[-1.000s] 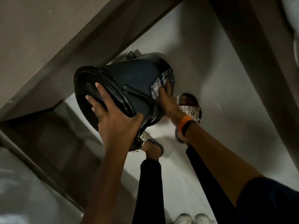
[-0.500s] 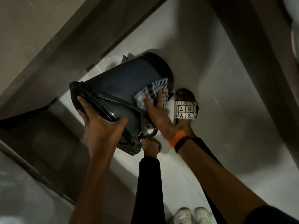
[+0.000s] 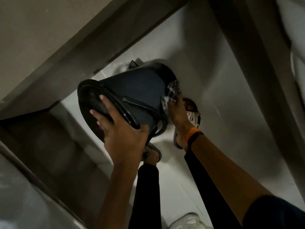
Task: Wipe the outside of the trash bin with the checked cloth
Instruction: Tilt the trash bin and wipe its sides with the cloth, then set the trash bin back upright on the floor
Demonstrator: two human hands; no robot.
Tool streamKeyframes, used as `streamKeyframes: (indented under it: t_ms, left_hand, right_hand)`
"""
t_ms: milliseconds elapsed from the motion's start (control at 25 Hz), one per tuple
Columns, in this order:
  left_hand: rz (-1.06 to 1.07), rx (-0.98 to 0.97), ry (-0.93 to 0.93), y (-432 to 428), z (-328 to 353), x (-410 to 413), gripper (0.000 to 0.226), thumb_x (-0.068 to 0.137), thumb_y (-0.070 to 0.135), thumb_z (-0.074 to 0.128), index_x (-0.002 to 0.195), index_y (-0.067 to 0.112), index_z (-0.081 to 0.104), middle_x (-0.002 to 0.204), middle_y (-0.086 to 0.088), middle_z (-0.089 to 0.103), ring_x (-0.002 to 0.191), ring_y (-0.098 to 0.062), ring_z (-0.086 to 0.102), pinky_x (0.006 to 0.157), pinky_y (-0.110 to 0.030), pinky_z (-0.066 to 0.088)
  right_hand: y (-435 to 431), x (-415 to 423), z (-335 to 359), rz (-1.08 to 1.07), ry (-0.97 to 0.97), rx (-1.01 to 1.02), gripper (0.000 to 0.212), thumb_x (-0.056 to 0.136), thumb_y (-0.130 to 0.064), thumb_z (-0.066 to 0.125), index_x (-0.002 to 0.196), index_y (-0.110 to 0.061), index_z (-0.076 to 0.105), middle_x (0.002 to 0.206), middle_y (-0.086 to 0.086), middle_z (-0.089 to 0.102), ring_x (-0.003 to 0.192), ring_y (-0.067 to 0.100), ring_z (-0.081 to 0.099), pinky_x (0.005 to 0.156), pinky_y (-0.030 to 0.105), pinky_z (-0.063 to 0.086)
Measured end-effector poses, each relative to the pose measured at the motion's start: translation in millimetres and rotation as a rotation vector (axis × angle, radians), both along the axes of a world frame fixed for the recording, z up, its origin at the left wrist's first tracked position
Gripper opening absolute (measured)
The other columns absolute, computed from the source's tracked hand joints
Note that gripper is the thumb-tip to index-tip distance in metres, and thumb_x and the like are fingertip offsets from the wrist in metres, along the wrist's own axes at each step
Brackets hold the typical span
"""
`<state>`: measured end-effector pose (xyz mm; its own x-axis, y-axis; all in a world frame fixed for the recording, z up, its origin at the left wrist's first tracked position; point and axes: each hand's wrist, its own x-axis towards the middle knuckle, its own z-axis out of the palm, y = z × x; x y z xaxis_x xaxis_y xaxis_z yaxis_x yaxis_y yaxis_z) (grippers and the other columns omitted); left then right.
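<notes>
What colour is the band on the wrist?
The wristband is orange with a black strap beside it, on the right hand. The head view shows it.

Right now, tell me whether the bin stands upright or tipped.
Tipped: the trash bin lies tilted, lid end held in the left hand, base pointing away.

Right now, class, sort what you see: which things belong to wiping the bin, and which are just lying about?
Part of the job:
dark round plastic trash bin
black-and-white checked cloth
left hand, gripping the bin's lidded end
right hand, pressing the cloth to the bin's side

Just lying about:
white shoes on the floor
orange and black wristbands
number-patterned sandal on the person's foot
</notes>
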<state>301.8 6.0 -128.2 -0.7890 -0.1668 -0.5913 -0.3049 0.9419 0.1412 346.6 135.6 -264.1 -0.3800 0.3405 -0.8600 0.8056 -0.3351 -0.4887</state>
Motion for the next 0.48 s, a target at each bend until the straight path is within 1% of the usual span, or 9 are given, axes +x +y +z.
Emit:
streamKeyframes:
  t_ms: [40,80,120,200,240,320,400,440,480]
  left_hand:
    - [-0.052,-0.009,0.02,10,-1,7,0.128,0.072,0.038,0.08,0.158,0.039,-0.015,0.169,-0.022,-0.012,0.149,-0.056,0.021,0.099,-0.07,0.046]
    - [-0.11,-0.016,0.034,21,-2,14,0.129,0.073,0.04,0.082,0.158,0.041,-0.015,0.168,-0.023,-0.016,0.152,-0.054,0.011,0.097,-0.072,0.047]
    - [-0.165,-0.027,0.035,31,-3,20,0.129,0.073,0.041,0.084,0.157,0.043,-0.015,0.168,-0.023,-0.019,0.153,-0.052,0.003,0.096,-0.074,0.047]
    - [-0.259,-0.062,0.026,46,-4,30,0.128,0.074,0.043,0.085,0.157,0.046,-0.012,0.168,-0.022,-0.02,0.154,-0.051,-0.005,0.097,-0.076,0.046]
    - [-0.297,-0.071,0.039,52,-6,35,0.124,0.075,0.042,0.084,0.158,0.046,-0.009,0.169,-0.022,-0.016,0.154,-0.051,-0.005,0.099,-0.077,0.044]
    - [-0.347,-0.061,0.109,62,-11,46,0.109,0.08,0.04,0.077,0.16,0.044,0.004,0.171,-0.021,-0.004,0.155,-0.05,0.002,0.101,-0.077,0.041]
    - [-0.394,-0.086,0.17,71,-19,57,0.104,0.078,0.041,0.079,0.16,0.041,0.015,0.171,-0.019,0.01,0.154,-0.05,0.01,0.102,-0.074,0.043]
    - [-0.407,-0.106,0.179,75,-24,63,0.107,0.075,0.045,0.083,0.16,0.041,0.017,0.17,-0.017,0.015,0.154,-0.05,0.013,0.104,-0.071,0.043]
    - [-0.415,-0.126,0.19,77,-30,69,0.11,0.073,0.052,0.085,0.16,0.042,0.019,0.17,-0.014,0.018,0.153,-0.049,0.014,0.106,-0.068,0.042]
  right_hand:
    - [-2,10,0,0.075,0.012,0.008,0.051,0.107,-0.013,0.047,0.156,-0.023,0.037,0.13,0.009,0.064,0.096,0.011,0.067,0.076,0.018,0.059]
    - [-2,20,2,0.147,0.019,0.035,0.052,0.105,-0.009,0.048,0.155,-0.023,0.039,0.122,0.003,0.062,0.087,0.001,0.062,0.062,0.005,0.052]
    - [1,25,3,0.181,0.02,0.06,0.052,0.104,-0.006,0.049,0.154,-0.021,0.041,0.118,-0.001,0.06,0.085,-0.003,0.059,0.057,0.0,0.047]
    - [18,20,9,0.157,0.019,0.055,0.049,0.103,0.001,0.05,0.15,-0.012,0.046,0.119,0.001,0.06,0.098,0.01,0.067,0.069,0.003,0.05]
    - [26,20,9,0.152,0.015,0.042,0.046,0.103,0.005,0.05,0.147,-0.006,0.048,0.123,0.005,0.061,0.11,0.022,0.068,0.08,0.013,0.052]
    - [38,21,11,0.194,0.005,0.025,0.043,0.104,0.006,0.048,0.147,0.0,0.047,0.138,0.015,0.061,0.127,0.032,0.06,0.094,0.027,0.054]
    - [50,21,14,0.202,-0.001,0.0,0.038,0.106,0.002,0.047,0.144,-0.002,0.051,0.134,0.012,0.064,0.129,0.033,0.06,0.088,0.02,0.058]
    - [56,21,15,0.22,0.021,-0.013,0.034,0.107,-0.001,0.046,0.141,-0.004,0.053,0.127,0.007,0.066,0.123,0.031,0.063,0.081,0.014,0.059]
    - [61,22,15,0.253,0.054,-0.037,0.032,0.108,-0.004,0.046,0.139,-0.008,0.054,0.126,0.006,0.066,0.117,0.028,0.064,0.079,0.014,0.06]
